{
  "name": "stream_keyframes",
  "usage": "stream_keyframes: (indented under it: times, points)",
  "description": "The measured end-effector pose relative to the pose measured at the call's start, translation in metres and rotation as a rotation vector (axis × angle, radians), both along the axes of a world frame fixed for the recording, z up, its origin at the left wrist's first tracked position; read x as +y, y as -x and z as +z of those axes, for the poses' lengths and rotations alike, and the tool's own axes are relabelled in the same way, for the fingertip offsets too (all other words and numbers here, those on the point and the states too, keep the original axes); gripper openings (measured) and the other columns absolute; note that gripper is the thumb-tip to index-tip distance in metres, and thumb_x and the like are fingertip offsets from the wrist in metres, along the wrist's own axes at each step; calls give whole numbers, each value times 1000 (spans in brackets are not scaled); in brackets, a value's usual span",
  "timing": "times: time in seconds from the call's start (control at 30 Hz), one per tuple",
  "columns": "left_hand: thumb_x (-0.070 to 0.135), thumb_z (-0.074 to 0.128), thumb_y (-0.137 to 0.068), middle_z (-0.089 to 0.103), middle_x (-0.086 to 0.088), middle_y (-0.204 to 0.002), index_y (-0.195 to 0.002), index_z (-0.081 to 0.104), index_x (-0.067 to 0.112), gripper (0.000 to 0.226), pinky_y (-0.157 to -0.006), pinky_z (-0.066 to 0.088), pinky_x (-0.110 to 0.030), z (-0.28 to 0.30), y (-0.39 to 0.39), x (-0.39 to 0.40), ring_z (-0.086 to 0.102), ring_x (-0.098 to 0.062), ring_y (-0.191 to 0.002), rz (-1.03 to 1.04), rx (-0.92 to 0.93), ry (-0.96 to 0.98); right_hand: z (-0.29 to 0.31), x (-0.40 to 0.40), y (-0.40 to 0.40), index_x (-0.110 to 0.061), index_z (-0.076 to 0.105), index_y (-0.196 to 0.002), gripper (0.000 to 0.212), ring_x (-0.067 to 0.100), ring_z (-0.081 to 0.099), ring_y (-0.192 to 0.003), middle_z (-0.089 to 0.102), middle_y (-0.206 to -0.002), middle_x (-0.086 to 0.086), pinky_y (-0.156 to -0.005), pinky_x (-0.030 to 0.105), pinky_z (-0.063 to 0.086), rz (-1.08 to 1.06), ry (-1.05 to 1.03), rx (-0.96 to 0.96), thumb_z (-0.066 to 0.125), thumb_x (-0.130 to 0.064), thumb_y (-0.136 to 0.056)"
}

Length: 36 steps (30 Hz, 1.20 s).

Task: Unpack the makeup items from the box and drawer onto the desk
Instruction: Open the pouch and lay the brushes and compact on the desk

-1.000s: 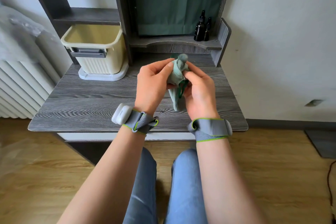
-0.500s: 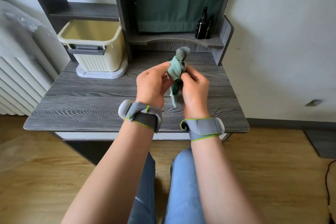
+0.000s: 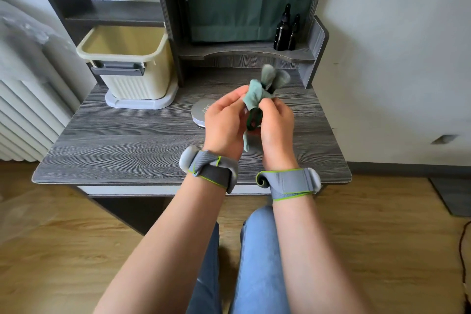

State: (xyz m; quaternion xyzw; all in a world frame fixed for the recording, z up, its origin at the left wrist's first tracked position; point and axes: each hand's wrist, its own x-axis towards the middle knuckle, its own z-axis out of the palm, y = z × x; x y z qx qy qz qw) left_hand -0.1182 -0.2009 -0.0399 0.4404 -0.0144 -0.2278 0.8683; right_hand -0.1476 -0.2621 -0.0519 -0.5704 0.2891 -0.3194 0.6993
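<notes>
Both hands hold a small green fabric hair tie with soft ear-like ends point(image 3: 265, 84) above the middle of the grey wood-grain desk point(image 3: 132, 140). My left hand point(image 3: 224, 122) pinches its light green cloth from the left. My right hand point(image 3: 276, 126) grips the dark green band part from the right. A thin strip of the cloth hangs down between my palms. A round silver compact point(image 3: 200, 111) lies flat on the desk behind my left hand, partly hidden by it.
A cream box with a grey handle point(image 3: 130, 64) stands open at the desk's back left on a grey base. Two dark dropper bottles point(image 3: 286, 30) stand on a low shelf at the back right. A white drawer front point(image 3: 132, 190) runs under the desk edge.
My hands have shifted slightly right and forward with the hair tie. Its two soft ends have spread apart at the top. The silver compact has come into view behind my left hand.
</notes>
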Motion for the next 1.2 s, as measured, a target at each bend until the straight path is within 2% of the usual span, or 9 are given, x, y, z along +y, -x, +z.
stream_keyframes:
  times: [0.1, 0.23, 0.47, 0.6, 0.7, 0.83, 0.93, 1.07, 1.2]
  points:
    - [-9, 45, -92, 67, -16, -93, -123, 58, -6, 33, -49, 50, -17, -8, -1, -2, 65, -11, -58, 1, 66, 34, -5, -2, -1, -17, 57, -62, 22, 12, 48, -59, 54, -58, -5, -61, 31, 41, 19, 31, 12, 54, -14, -83]
    - [-5, 54, -92, 68, -3, -62, -94, 67, 4, 16, -43, 49, -19, -23, 2, -1, 63, -9, -50, 106, 39, -174, -9, -2, -3, -22, 65, -74, 19, 15, 59, -72, 65, -73, -4, -71, 38, 50, 37, 108, 52, 61, -40, -72]
    - [8, 60, -74, 66, -7, -70, -78, 66, 22, 16, -65, 59, -38, -53, -7, 7, 63, -22, -61, 98, -235, -637, -29, -3, -4, -22, 57, -71, 11, 11, 53, -67, 60, -71, -4, -70, 30, 46, 21, 303, 115, 67, -22, -76]
    - [10, 62, -80, 58, 9, -64, -82, 62, 23, 13, -68, 48, -26, -55, -6, 7, 58, -14, -68, 186, -484, -935, -43, -2, -6, -16, 62, -81, 5, 16, 53, -71, 61, -76, 1, -67, 26, 39, 1, 391, 200, 66, -14, -82]
    - [14, 65, -78, 54, 12, -59, -78, 58, 25, 13, -63, 42, -22, -57, -2, 4, 57, -14, -66, 248, -532, -961, -48, 0, -5, -9, 65, -89, 7, 21, 58, -78, 66, -85, 5, -69, 24, 38, -4, 438, 239, 62, -10, -83]
    - [14, 67, -72, 57, 9, -59, -73, 59, 25, 14, -64, 49, -27, -63, -5, 3, 60, -14, -64, 287, -538, -947, -50, -1, -6, -7, 67, -96, 15, 29, 63, -92, 71, -97, 10, -72, 27, 40, -17, 493, 275, 60, -10, -84]
    - [16, 67, -69, 66, 7, -75, -80, 63, 27, 16, -71, 52, -29, -62, -3, 4, 64, -12, -74, 335, -522, -904, -52, -1, -7, -7, 67, -96, 15, 33, 62, -94, 72, -98, 11, -77, 35, 46, -3, 535, 288, 59, -13, -85]
    - [15, 46, -76, 70, 4, -97, -96, 70, 21, 33, -85, 48, -31, -48, -6, 7, 62, -18, -95, 391, -706, -841, -54, 2, -3, -10, 67, -92, 18, 32, 63, -83, 72, -89, 10, -73, 40, 49, -12, 543, 224, 56, -19, -82]
    - [45, 55, -87, 62, 4, -65, -77, 63, 19, 28, -71, 48, -36, -33, -21, -5, 60, -31, -80, 70, -798, -914, -50, 6, 3, -18, 63, -84, 9, 23, 55, -67, 67, -74, 5, -61, 33, 40, 19, 549, 154, 55, -22, -83]
